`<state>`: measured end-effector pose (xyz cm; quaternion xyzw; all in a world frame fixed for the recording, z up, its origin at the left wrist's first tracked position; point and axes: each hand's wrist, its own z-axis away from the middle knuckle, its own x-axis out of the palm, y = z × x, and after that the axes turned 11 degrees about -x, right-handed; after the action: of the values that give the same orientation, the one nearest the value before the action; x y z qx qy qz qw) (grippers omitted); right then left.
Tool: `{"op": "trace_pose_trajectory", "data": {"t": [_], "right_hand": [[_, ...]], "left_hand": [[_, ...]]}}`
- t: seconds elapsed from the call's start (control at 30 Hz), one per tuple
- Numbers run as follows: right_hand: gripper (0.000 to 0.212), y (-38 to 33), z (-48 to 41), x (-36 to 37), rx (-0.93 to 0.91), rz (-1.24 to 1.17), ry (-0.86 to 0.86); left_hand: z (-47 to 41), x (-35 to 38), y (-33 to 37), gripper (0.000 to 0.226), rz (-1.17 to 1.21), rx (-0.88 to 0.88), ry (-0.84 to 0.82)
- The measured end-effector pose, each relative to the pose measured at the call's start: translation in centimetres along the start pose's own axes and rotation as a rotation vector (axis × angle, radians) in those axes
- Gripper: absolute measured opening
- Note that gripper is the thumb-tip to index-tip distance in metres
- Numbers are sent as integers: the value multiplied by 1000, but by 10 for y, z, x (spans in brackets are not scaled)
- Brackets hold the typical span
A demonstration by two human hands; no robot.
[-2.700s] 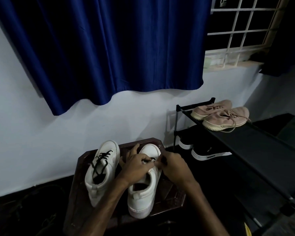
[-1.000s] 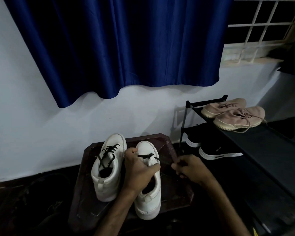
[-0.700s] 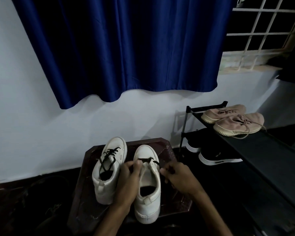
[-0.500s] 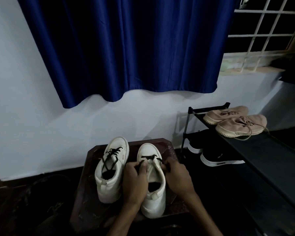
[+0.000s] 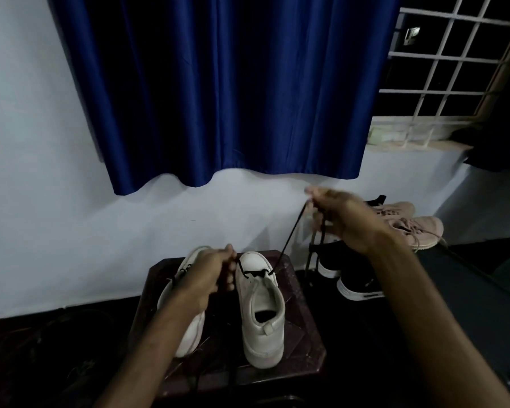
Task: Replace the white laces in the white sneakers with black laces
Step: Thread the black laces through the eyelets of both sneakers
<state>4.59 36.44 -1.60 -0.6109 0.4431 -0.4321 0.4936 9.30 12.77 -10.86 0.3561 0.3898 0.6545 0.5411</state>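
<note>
Two white sneakers stand toes-away on a dark brown stool (image 5: 304,328). The right sneaker (image 5: 261,310) has a black lace (image 5: 289,240) threaded through its front eyelets only. My right hand (image 5: 340,219) is raised up and to the right, pinching one end of that lace, which runs taut down to the shoe; loose lace hangs below the hand. My left hand (image 5: 211,273) pinches the other end of the lace just left of the shoe's toe. The left sneaker (image 5: 189,328) is mostly hidden behind my left hand and forearm.
A black shoe rack (image 5: 465,278) stands to the right, with pink sneakers (image 5: 409,222) on top and black sneakers (image 5: 351,278) lower down. A blue curtain (image 5: 218,89) hangs on the white wall behind. A barred window (image 5: 448,63) is at the upper right.
Both hands were at the right sneaker's eyelets. My right hand has since pulled the black lace up and to the right until taut, while my left hand has shifted to the left side of the toe.
</note>
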Motion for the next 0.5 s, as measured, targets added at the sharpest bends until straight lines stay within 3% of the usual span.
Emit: {"op": "trace_pose_trajectory", "data": {"t": [0.1,0.2,0.27,0.33,0.4,0.43,0.5], "right_hand": [[23,-44,1,7,-179,-353,-4],[27,-66,-3,13,-282,-533,18],[28,-72,-7,20,-292,-607,56],[30,-72,-11,30,-284,-634,92],[34,-65,-14,41,-273,-639,116],[34,-60,-15,46,-266,-640,120],[33,-49,-16,57,-245,-648,117]], "left_hand": [[14,-9,29,28,17,175,34],[13,-20,43,26,-110,327,119],[8,-26,44,21,-417,384,254],[4,-25,37,23,-911,398,495],[7,-15,33,38,-1018,532,625],[11,-7,34,42,-916,634,578],[26,14,45,37,-576,676,240]]}}
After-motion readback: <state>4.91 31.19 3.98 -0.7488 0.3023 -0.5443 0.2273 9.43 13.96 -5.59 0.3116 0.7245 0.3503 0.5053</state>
